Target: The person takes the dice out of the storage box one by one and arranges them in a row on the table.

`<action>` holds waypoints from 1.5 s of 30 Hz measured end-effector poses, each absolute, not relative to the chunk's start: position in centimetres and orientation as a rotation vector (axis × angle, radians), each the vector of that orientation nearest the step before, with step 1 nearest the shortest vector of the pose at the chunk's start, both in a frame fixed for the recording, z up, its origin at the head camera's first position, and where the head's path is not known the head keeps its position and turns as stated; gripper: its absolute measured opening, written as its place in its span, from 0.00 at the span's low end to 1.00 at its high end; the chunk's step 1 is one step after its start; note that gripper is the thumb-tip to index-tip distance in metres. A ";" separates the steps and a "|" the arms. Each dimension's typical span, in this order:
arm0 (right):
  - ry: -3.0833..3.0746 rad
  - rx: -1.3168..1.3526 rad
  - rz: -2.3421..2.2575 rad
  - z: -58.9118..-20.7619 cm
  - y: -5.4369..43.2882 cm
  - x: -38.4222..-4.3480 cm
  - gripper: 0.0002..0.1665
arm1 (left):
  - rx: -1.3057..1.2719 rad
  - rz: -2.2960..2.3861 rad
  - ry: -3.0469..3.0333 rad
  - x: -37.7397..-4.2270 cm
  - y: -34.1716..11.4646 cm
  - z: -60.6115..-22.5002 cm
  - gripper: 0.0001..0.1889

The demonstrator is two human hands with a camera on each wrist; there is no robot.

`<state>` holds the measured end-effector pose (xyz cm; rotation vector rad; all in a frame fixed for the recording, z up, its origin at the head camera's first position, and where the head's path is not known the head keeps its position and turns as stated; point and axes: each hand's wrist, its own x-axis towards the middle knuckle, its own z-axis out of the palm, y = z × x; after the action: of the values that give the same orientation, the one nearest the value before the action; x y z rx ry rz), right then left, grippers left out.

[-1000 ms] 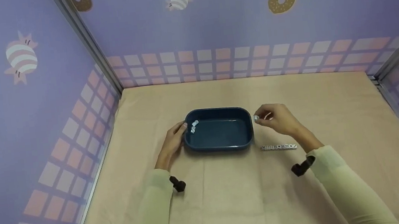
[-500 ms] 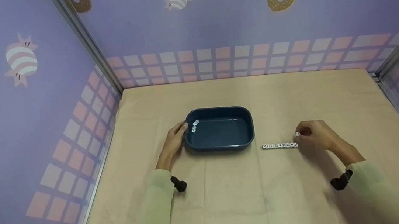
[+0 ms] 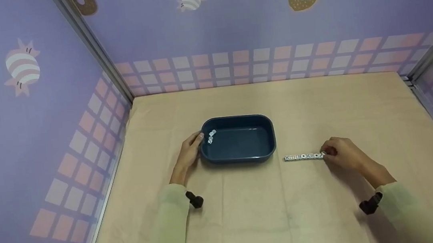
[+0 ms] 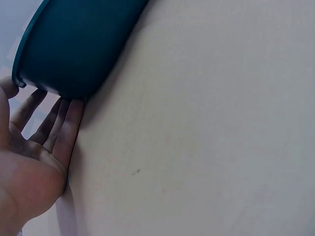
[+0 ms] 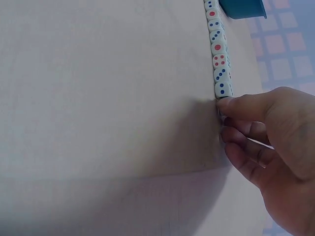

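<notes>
A dark blue rectangular tub [image 3: 243, 145] stands on the cloth, with several white dice [image 3: 212, 132] inside near its left wall. At that left end my left hand [image 3: 188, 154] holds the rim, thumb over the edge and fingers against the outer wall [image 4: 78, 44]. To the tub's right lies a straight row of white dice [image 3: 300, 157], their red and blue pips plain in the right wrist view. My right hand [image 3: 347, 156] pinches a die [image 3: 323, 153] at the row's right end, between thumb and fingers; most of that die is hidden by the fingertips.
A beige cloth [image 3: 249, 206] covers the table and shows faint creases. Purple walls [image 3: 238, 18] with sweets and checks enclose the back and sides. Each wrist bears a black camera mount [image 3: 371, 204].
My right hand went from beside the tub's right edge, a die between its fingers, to the row's right end, then lowered that die onto the line. The left hand stayed on the tub.
</notes>
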<state>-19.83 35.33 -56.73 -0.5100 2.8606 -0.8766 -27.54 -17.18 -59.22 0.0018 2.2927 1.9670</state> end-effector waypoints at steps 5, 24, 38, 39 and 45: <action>2.836 -0.539 -0.864 -56.6 35.5 -19.9 0.11 | -0.013 1.962 2.288 -27.4 -17.1 -59.2 0.28; 2.892 -0.555 -0.889 -57.3 35.1 -19.1 0.08 | -0.046 1.945 2.256 -27.4 -17.2 -59.1 0.29; 2.870 -0.512 -0.941 -57.7 35.0 -19.1 0.10 | -0.043 1.941 2.266 -27.1 -17.6 -59.0 0.29; 2.875 -0.513 -0.946 -57.6 35.0 -19.0 0.12 | -0.043 1.940 2.264 -27.1 -17.5 -58.9 0.29; 3.001 -0.561 -1.054 -55.9 32.7 -19.4 0.18 | -0.067 1.921 2.266 -27.3 -17.4 -58.6 0.30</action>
<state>-19.38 32.69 -55.88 -0.5612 3.0010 -1.0543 -27.27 -17.43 -58.57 -0.0668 2.2658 1.9207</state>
